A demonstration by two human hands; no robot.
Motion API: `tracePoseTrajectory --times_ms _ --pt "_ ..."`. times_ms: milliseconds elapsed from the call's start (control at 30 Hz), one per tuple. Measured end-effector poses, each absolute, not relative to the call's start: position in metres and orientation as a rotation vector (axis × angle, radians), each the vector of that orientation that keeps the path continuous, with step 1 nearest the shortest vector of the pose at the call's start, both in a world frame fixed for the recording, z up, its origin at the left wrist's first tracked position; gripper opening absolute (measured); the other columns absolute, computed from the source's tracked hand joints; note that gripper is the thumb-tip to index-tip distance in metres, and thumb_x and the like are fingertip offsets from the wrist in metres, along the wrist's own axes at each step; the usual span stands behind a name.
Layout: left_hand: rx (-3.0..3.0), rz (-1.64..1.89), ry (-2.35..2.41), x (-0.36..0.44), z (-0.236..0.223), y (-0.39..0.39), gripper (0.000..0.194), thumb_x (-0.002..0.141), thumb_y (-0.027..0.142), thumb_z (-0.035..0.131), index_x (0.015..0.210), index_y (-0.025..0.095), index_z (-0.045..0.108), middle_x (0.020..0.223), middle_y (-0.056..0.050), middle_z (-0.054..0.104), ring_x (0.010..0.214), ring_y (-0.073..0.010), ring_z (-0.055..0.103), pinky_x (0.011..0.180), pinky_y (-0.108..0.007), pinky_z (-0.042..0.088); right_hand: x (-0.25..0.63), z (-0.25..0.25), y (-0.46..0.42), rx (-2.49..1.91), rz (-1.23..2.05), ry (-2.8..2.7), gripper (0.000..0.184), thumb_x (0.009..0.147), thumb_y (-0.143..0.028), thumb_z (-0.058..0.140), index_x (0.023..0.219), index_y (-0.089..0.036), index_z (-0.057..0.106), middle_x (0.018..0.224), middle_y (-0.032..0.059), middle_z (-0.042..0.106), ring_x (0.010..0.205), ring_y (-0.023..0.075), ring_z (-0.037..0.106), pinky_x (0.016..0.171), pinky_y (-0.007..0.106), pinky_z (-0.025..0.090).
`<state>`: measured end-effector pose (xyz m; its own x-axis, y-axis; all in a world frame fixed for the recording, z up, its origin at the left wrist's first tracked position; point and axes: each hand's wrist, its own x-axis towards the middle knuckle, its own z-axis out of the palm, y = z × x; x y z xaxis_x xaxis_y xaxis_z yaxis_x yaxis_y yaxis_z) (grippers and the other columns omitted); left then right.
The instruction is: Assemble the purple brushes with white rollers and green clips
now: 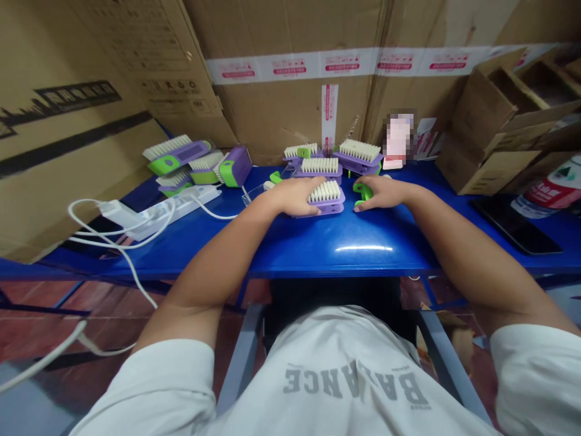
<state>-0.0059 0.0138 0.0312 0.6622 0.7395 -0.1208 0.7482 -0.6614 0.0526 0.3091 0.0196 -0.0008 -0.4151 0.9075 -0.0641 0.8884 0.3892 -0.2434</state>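
Purple brush (330, 192) and green part (363, 192): ends facing across a gap

Head view: The brush lies in the left hand (297, 197), fingers clamped over its 9 o'clock end, thumb on the near side. Its long axis runs roughly from 9 to 3 o'clock, bristles up. The green part is at 3 o'clock from the brush, apart from it; the right hand (385, 191) is the nearer hand, its fingers closed around that part. Whether the brush rests on the desk (313, 248) is unclear.

Materials: The brush has a smooth, plastic-looking shell with rounded corners and pale tufts in rows. The green part is curved and smooth. The desk is glossy blue. More brushes (320, 166) stand at 12 o'clock, before brown cardboard (281, 115) with printed tape.
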Motion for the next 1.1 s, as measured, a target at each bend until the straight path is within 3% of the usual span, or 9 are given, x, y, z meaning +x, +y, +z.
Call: tracePoseTrajectory --times_ms 233,367,467,633,1100 --pt "2.796 0.004 1.175 -0.004 0.028 0.012 0.113 0.094 0.064 0.080 0.188 0.027 0.030 0.194 -0.013 0.042 0.176 -0.0385 0.047 0.144 -0.045 0.038 0.302 -0.003 0.019 -1.570 0.361 -2.597 0.093 0.081 -0.075 0.090 0.151 -0.017 0.075 0.149 0.0231 0.080 0.134 0.0476 0.079 0.119 0.058 0.063" --pt "2.778 0.005 1.181 -0.004 0.028 0.011 0.124 0.090 0.077 0.083 0.189 0.027 0.028 0.196 -0.014 0.039 0.178 -0.0411 0.043 0.146 -0.049 0.035 0.303 -0.003 0.018 -1.570 0.369 -2.583 0.092 0.080 -0.075 0.091 0.151 -0.019 0.076 0.146 0.0214 0.082 0.129 0.0469 0.080 0.115 0.057 0.064" --pt "2.764 -0.051 1.218 -0.002 0.026 0.013 0.134 0.085 0.075 0.091 0.190 0.024 0.025 0.195 -0.018 0.037 0.179 -0.0431 0.042 0.146 -0.050 0.037 0.302 -0.002 0.017 -1.563 0.373 -2.590 0.095 0.079 -0.074 0.091 0.152 -0.015 0.074 0.147 0.0248 0.081 0.130 0.0491 0.079 0.115 0.060 0.063" --pt "2.770 -0.068 1.297 0.004 0.023 0.013 0.116 0.091 0.065 0.090 0.186 0.024 0.037 0.189 -0.017 0.050 0.173 -0.0434 0.052 0.141 -0.051 0.045 0.299 -0.002 0.017 -1.523 0.378 -2.614 0.095 0.080 -0.073 0.090 0.151 -0.012 0.074 0.146 0.0274 0.080 0.131 0.0504 0.078 0.118 0.061 0.062" --pt "2.859 0.024 1.213 0.008 0.016 0.010 0.097 0.097 0.070 0.079 0.177 0.025 0.049 0.178 -0.015 0.064 0.161 -0.0425 0.064 0.129 -0.052 0.055 0.300 -0.007 0.019 -1.455 0.371 -2.631 0.109 0.076 -0.077 0.092 0.161 -0.013 0.069 0.162 0.0259 0.074 0.146 0.0525 0.072 0.129 0.066 0.056"
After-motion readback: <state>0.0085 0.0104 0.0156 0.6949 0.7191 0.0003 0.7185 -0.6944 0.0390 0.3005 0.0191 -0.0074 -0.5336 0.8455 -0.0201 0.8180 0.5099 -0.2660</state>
